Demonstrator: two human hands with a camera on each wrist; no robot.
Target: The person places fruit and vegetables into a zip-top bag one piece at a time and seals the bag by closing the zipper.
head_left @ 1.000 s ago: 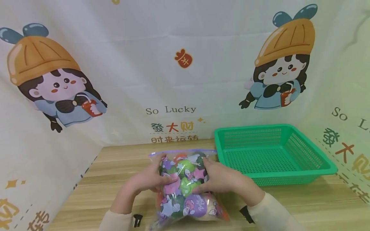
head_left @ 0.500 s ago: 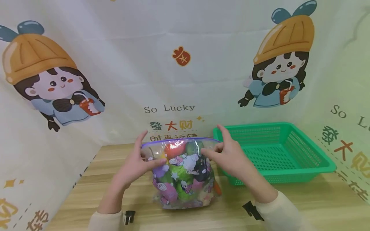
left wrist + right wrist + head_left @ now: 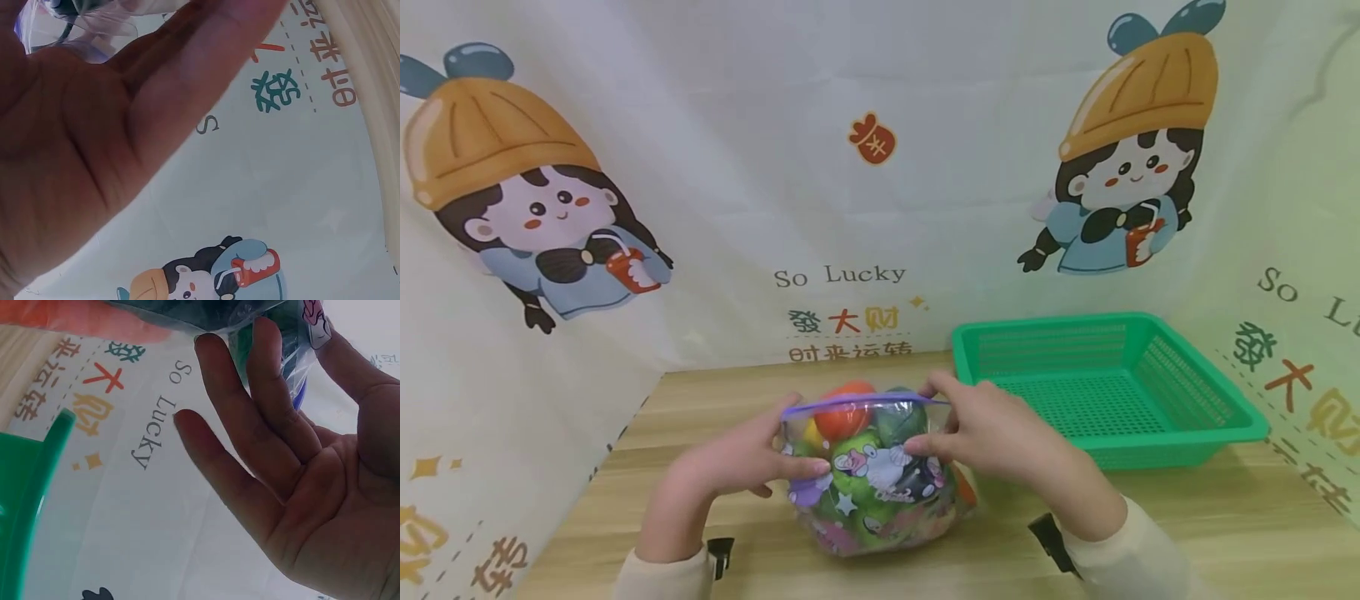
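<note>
A clear zip bag (image 3: 889, 468) with cartoon prints and a purple strip along its top stands on the table, full of colourful rounded pieces. A red-orange round piece (image 3: 846, 414) and a dark green piece (image 3: 901, 419) rise above the strip's front line. My left hand (image 3: 741, 467) grips the bag's upper left side, thumb on the front. At the upper right side my right hand (image 3: 1000, 429) holds it, thumb also in front. In the right wrist view, several fingers lie against or near the plastic (image 3: 290, 369). The left wrist view shows mostly palm.
A green perforated basket (image 3: 1157, 450) stands at the right, just beyond my right hand. Behind the wooden table (image 3: 625, 500) hangs a printed white cloth (image 3: 737, 183). A black clip-like piece (image 3: 721, 557) shows by each sleeve.
The bag went from lying back to upright. Both hands shifted up to its top sides, then lowered with it, and the red-orange and green pieces now show above the purple strip.
</note>
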